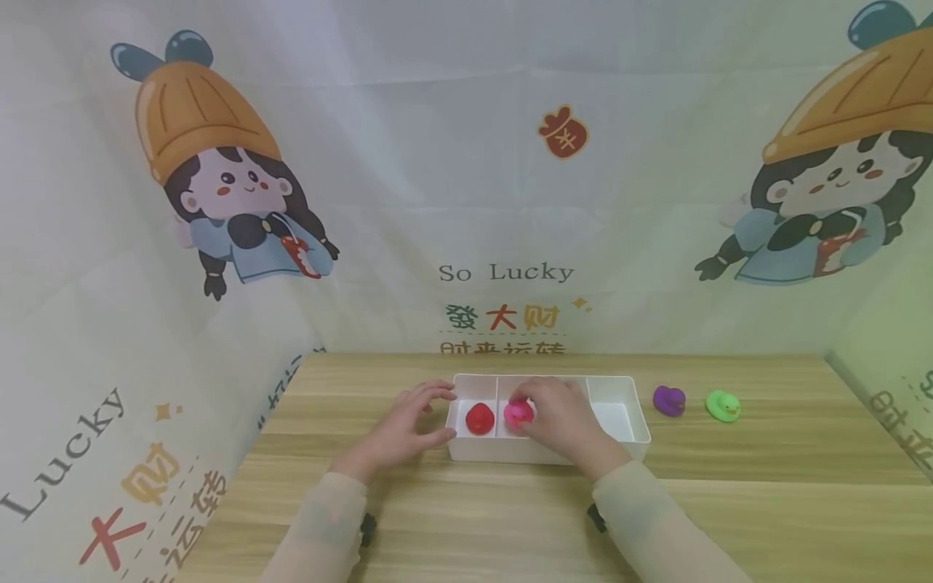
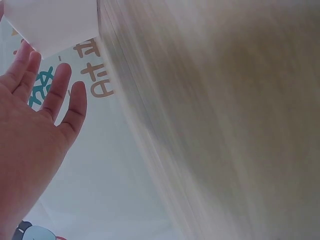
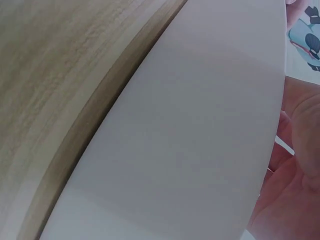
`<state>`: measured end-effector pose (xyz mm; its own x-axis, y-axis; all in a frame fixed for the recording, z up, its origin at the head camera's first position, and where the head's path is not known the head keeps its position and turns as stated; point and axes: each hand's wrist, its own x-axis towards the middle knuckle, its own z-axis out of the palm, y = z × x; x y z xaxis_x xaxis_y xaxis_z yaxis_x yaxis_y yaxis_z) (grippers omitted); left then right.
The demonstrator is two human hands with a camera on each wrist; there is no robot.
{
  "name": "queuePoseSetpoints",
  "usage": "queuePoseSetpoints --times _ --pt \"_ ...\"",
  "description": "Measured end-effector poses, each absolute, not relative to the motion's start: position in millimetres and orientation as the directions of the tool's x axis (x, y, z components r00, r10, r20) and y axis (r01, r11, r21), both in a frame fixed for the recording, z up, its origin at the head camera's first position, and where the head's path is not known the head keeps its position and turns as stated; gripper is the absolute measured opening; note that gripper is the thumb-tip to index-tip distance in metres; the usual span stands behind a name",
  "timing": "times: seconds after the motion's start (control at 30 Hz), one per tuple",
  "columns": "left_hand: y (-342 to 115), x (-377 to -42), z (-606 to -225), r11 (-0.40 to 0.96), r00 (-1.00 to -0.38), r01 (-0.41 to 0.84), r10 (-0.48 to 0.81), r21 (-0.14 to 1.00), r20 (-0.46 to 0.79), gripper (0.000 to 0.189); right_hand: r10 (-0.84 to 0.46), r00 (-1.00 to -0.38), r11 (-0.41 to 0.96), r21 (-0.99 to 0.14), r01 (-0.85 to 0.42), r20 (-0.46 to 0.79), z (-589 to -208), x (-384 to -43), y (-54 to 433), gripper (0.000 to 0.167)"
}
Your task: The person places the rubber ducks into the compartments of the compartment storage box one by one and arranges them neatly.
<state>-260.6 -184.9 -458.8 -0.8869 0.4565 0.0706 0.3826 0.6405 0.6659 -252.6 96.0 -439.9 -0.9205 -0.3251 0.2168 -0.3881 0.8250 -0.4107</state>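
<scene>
Pinching one pink toy (image 1: 515,415), apparently: right hand (image 1: 563,413); left hand (image 1: 399,423) relaxed; one red toy (image 1: 479,419); two ducks (image 1: 667,401).

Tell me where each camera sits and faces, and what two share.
Head: worn on the head, facing forward and down at the divided white tray; left hand, right hand and sleeves show.
Left wrist: on that wrist, facing the tray's end and printed backdrop; the left hand shows.
Right wrist: on that wrist, facing the tray's outer wall up close; part of the right hand shows.
Shared: both wrist views show tray and wooden tabletop.
</scene>
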Motion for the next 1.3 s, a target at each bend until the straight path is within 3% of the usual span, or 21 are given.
queuePoseSetpoints --times 0.23,1.07,1.3 --pt "-182.5 -261.1 -460.5 0.634 -0.883 0.392 0.462 0.666 0.081 0.056 -0.343 -0.918 0.845 -0.361 -0.395 0.201 -439.5 -255.1 96.8 0.021" --pt "-182.8 -261.2 -461.1 0.615 -0.886 0.382 0.456 0.690 0.083 0.055 -0.309 -0.947 0.880 -0.354 -0.318 0.083 -436.2 -261.5 88.6 0.020" --pt "-183.6 -261.7 -461.4 0.609 -0.883 0.386 0.460 0.693 0.087 0.054 -0.315 -0.947 0.851 -0.422 -0.312 0.064 -436.8 -263.3 89.0 0.040"
